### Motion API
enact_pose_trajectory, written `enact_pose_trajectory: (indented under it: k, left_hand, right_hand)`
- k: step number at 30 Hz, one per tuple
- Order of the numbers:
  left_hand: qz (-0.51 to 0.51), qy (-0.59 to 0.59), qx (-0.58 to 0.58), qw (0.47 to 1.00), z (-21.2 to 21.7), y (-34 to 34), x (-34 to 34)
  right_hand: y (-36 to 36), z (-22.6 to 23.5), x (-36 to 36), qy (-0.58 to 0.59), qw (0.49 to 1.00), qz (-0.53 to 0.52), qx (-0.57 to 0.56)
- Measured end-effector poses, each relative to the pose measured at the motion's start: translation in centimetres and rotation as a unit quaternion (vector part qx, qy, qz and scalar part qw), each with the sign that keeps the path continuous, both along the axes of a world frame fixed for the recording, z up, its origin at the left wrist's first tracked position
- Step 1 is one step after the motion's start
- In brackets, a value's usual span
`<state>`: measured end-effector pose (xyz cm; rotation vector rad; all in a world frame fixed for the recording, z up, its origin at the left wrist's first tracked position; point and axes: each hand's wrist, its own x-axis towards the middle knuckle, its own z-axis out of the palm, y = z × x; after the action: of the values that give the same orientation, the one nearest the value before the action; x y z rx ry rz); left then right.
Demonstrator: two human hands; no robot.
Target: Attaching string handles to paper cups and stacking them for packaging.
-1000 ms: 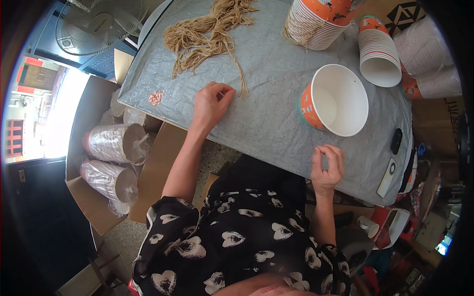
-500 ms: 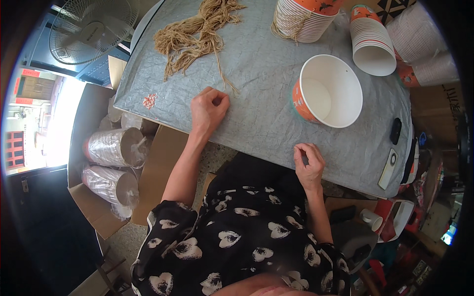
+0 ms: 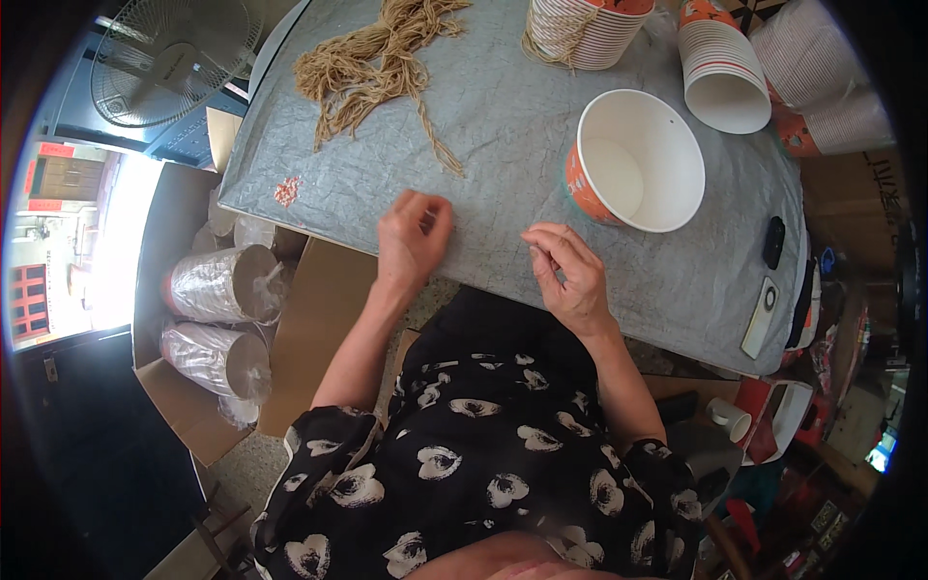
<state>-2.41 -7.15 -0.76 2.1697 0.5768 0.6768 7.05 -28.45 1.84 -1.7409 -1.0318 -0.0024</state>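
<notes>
My left hand (image 3: 414,240) is closed in a loose curl over the near edge of the table; anything in its fingers is hidden. To its right, my right hand (image 3: 568,271) has thumb and fingers drawn together, and whatever they may pinch is too small to make out. Beyond the right hand a large white paper tub (image 3: 642,164) with an orange printed outside leans its wide mouth toward me. Past my left hand lies a loose bundle of tan strings (image 3: 372,72), its loose ends trailing toward the hands.
Small pink-white bits (image 3: 287,190) lie on the grey-covered table (image 3: 493,126). At the back stand stacked tubs (image 3: 580,34) tied with string and another stack (image 3: 727,82) on its side. A black object (image 3: 774,242) and a phone-like slab (image 3: 761,319) lie right; a carton (image 3: 314,333) holds wrapped tubs.
My right hand has moved left and away from me, closer to my left hand. The left hand has stayed nearly in place, and the view has shifted slightly.
</notes>
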Motion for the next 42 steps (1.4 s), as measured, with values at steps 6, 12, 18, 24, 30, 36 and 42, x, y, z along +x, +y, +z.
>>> enact_pose_trajectory:
  k: [6,12,18,24,30,36,42]
  left_hand:
    - [0.054,0.020,0.010,0.998,-0.6,4.6,4.1]
    - [0.065,0.064,0.034,0.995,-2.1,5.8,5.1]
    - [0.061,0.029,-0.061,0.996,-1.1,3.0,2.8]
    - [-0.009,0.032,-0.084,0.996,-0.8,-1.2,-0.4]
    - [-0.130,-0.004,-0.235,0.963,-0.1,-4.3,-1.5]
    - [-0.127,0.044,-0.388,0.912,0.4,-4.4,-0.7]
    - [-0.101,0.055,-0.354,0.928,0.2,-4.9,0.2]
  right_hand:
    - [-0.5,-3.1,-0.7,0.108,0.991,-0.009,-0.079]
    - [-0.8,-3.7,-1.0,0.126,0.989,-0.008,-0.077]
    - [-0.9,-4.1,-0.8,0.140,0.988,-0.010,-0.069]
    - [-1.0,-3.5,-0.5,0.162,0.983,0.003,-0.084]
    - [0.1,-0.3,0.2,0.154,0.988,0.022,-0.013]
    - [1.8,-1.7,1.4,0.193,0.975,0.019,-0.105]
    - [4.0,-3.4,1.9,0.363,0.929,0.013,-0.067]
